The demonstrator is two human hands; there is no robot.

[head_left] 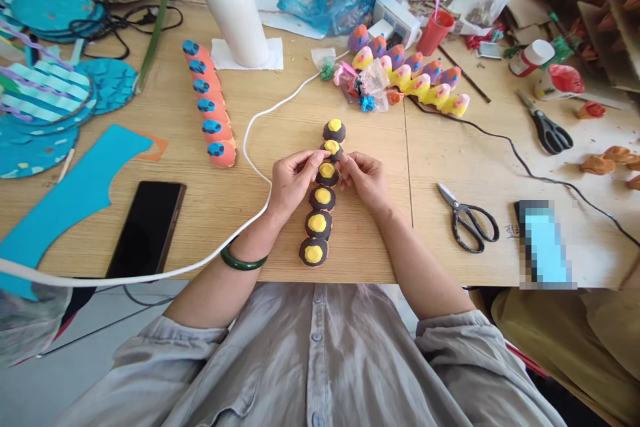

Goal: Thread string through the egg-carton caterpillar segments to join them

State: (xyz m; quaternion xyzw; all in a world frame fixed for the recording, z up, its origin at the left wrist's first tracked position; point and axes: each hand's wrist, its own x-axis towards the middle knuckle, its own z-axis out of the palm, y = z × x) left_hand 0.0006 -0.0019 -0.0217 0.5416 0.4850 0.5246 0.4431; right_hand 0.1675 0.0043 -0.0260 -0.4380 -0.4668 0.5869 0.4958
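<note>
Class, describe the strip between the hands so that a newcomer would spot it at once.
On the table, find the left hand and the right hand, fingertips close together. The strip of six dark rounds runs between them toward the near edge. Its yellow centres set it apart from the coral strip, whose tops are blue.

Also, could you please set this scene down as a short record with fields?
left hand: fingertips at the dark strip, toward its far end
right hand: fingertips at the strip's other side
strip: six dark bumps with yellow tops
to the left: coral strip with blue spots, black phone
to the right: nearer scissors
further back: white bottle
</note>
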